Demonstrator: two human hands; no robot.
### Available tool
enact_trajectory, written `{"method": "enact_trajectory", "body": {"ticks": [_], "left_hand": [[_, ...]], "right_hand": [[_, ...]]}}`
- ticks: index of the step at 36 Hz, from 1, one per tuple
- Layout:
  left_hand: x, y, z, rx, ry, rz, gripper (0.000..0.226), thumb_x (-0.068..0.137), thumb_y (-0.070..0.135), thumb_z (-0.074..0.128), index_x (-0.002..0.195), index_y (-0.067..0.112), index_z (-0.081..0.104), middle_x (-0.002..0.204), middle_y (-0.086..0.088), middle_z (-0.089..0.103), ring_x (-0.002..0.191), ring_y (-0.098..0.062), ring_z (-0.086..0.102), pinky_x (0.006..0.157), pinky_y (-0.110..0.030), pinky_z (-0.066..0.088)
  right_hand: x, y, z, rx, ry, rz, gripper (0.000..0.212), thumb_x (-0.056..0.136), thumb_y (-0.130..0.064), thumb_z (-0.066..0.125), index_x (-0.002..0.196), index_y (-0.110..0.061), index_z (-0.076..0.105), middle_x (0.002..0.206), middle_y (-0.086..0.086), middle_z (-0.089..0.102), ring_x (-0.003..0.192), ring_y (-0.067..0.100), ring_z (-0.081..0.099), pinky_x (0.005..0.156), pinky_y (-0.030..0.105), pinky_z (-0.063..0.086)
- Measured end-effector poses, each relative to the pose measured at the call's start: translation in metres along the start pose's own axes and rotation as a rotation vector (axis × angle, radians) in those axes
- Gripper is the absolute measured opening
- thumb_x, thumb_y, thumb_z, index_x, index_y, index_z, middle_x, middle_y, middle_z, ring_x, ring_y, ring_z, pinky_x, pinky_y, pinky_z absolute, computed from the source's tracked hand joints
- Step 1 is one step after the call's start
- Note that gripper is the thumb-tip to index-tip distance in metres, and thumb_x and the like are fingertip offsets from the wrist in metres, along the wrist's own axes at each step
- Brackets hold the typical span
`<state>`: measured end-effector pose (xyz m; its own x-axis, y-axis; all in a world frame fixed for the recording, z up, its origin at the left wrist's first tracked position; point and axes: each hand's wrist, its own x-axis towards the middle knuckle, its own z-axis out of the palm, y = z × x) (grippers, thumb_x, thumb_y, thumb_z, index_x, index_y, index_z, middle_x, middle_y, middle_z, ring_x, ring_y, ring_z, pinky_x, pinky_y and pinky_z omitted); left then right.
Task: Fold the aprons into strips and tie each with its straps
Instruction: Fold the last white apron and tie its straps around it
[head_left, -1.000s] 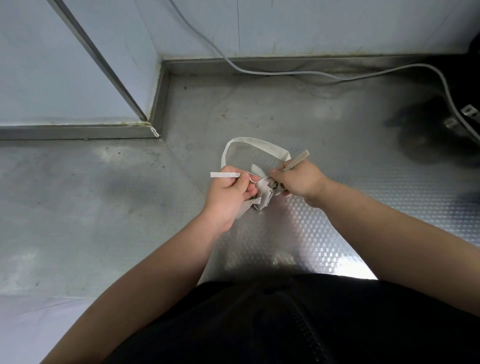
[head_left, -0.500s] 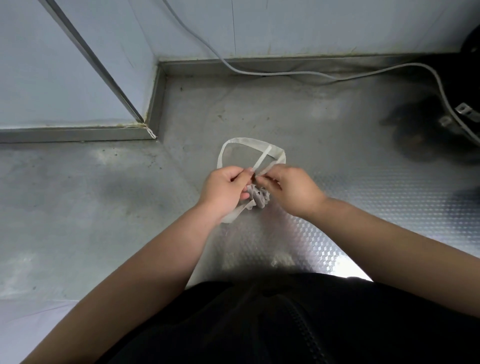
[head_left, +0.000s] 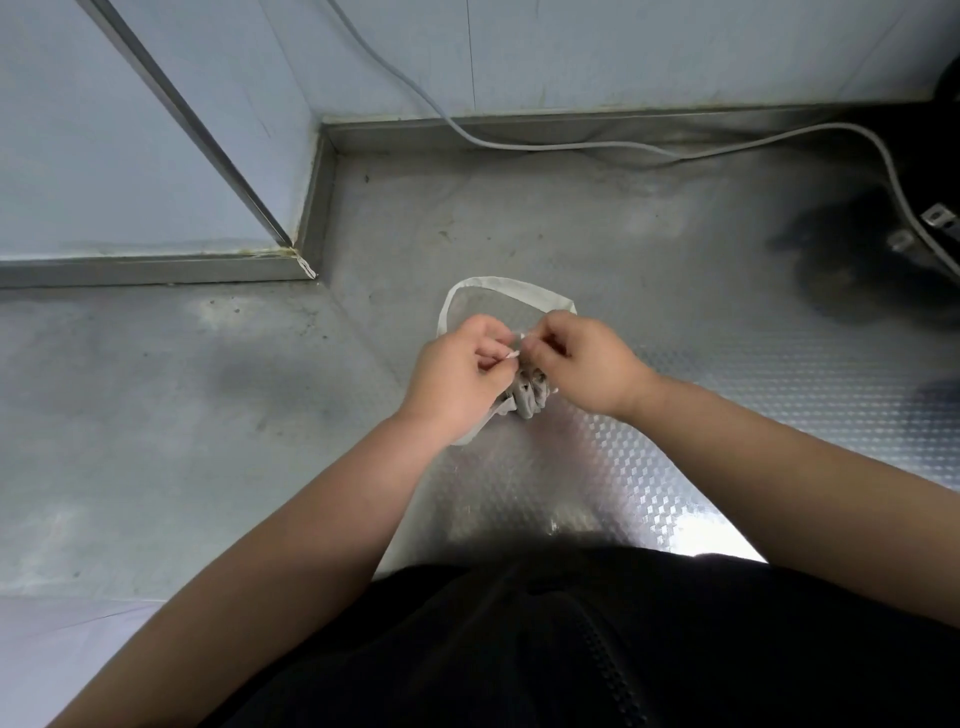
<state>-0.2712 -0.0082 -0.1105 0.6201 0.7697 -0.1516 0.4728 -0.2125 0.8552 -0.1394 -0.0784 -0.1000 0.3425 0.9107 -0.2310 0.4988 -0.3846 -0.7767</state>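
Steel table (head_left: 649, 244) | step: knotting straps round bunched apron (head_left: 527, 399), just under my fingers | left hand (head_left: 457, 379) pinches strap end (head_left: 511, 355); right hand (head_left: 582, 364) pinches the other strap | next, I judge: draw ends apart, cinch snug.

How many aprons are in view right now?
1: a bunched apron on the metal counter, between the left hand and right hand, which pinch its straps; its neck loop lies just beyond them. Others may be out of frame.
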Motion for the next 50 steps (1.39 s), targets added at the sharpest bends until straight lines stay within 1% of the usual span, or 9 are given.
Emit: {"method": "enact_trajectory", "body": {"ticks": [4,9,15,23,34,39,41,45,50], "left_hand": [[-0.003,-0.004,0.005,0.091,0.067,0.086,0.025,0.082,0.009,0.068,0.084,0.026,0.05,0.071,0.017,0.058,0.068,0.003,0.057,0.07,-0.015,0.045],[-0.005,-0.008,0.008,0.112,0.137,0.127,0.025,0.083,0.01,0.067,0.083,0.026,0.048,0.07,0.018,0.057,0.066,-0.006,0.059,0.071,-0.021,0.049],[-0.005,-0.012,0.009,0.101,0.189,0.121,0.025,0.082,0.01,0.07,0.078,0.025,0.05,0.071,0.006,0.063,0.069,-0.013,0.063,0.073,-0.03,0.054],[-0.009,-0.023,0.012,0.193,0.266,0.288,0.022,0.082,0.021,0.056,0.087,0.005,0.071,0.089,-0.007,0.065,0.077,-0.015,0.062,0.076,-0.029,0.052],[-0.01,-0.021,0.013,0.278,0.265,0.404,0.029,0.082,0.028,0.055,0.082,0.008,0.076,0.084,-0.005,0.064,0.075,-0.008,0.054,0.068,-0.014,0.042],[-0.009,-0.009,0.011,0.386,0.261,0.279,0.013,0.079,0.016,0.065,0.073,0.006,0.071,0.084,-0.009,0.062,0.071,-0.024,0.061,0.062,-0.028,0.049],[-0.007,-0.003,0.011,0.39,0.183,0.133,0.012,0.087,0.012,0.062,0.079,0.004,0.067,0.095,-0.011,0.061,0.083,-0.029,0.06,0.072,-0.035,0.048],[-0.004,-0.001,0.001,0.431,0.043,-0.024,0.012,0.091,0.01,0.05,0.082,0.018,0.049,0.106,-0.007,0.05,0.098,-0.028,0.052,0.082,-0.034,0.042],[-0.011,-0.006,-0.015,0.824,-0.002,0.168,0.009,0.09,0.015,0.047,0.097,0.016,0.054,0.111,-0.002,0.051,0.109,-0.023,0.045,0.079,-0.031,0.036]], "right_hand": [[0.006,-0.003,0.003,0.326,0.006,0.288,0.017,0.088,-0.012,0.06,0.071,-0.012,0.058,0.062,0.001,0.056,0.049,0.01,0.047,0.046,0.021,0.038],[0.004,-0.01,-0.006,-0.157,-0.144,0.035,0.036,0.095,-0.017,0.049,0.059,-0.013,0.049,0.056,-0.002,0.045,0.056,0.013,0.04,0.055,0.029,0.031],[0.0,-0.009,-0.004,-0.306,-0.15,-0.069,0.023,0.095,-0.016,0.048,0.1,-0.003,0.067,0.082,0.006,0.064,0.08,0.023,0.055,0.068,0.03,0.039],[0.0,-0.01,0.004,0.402,-0.225,0.334,0.025,0.094,-0.008,0.053,0.069,-0.012,0.057,0.053,-0.002,0.05,0.043,0.007,0.041,0.043,0.02,0.028],[0.002,-0.006,0.01,0.625,-0.184,0.458,0.025,0.095,-0.003,0.048,0.071,-0.01,0.053,0.061,0.006,0.044,0.048,0.013,0.036,0.043,0.023,0.023],[-0.002,-0.008,0.008,0.715,-0.218,0.446,0.026,0.098,-0.004,0.044,0.073,-0.005,0.054,0.063,0.008,0.045,0.048,0.012,0.039,0.039,0.019,0.026],[-0.004,-0.009,0.004,0.616,-0.282,0.36,0.021,0.098,-0.004,0.043,0.087,0.002,0.06,0.066,0.01,0.052,0.046,0.01,0.046,0.04,0.018,0.032],[-0.003,0.0,-0.006,-0.306,-0.179,-0.039,0.023,0.095,-0.012,0.048,0.102,-0.004,0.068,0.094,0.012,0.068,0.086,0.025,0.062,0.073,0.03,0.044],[-0.003,0.019,-0.01,-0.591,-0.091,-0.164,0.02,0.094,-0.008,0.045,0.104,-0.014,0.061,0.099,0.006,0.057,0.097,0.027,0.057,0.076,0.03,0.042]]}}
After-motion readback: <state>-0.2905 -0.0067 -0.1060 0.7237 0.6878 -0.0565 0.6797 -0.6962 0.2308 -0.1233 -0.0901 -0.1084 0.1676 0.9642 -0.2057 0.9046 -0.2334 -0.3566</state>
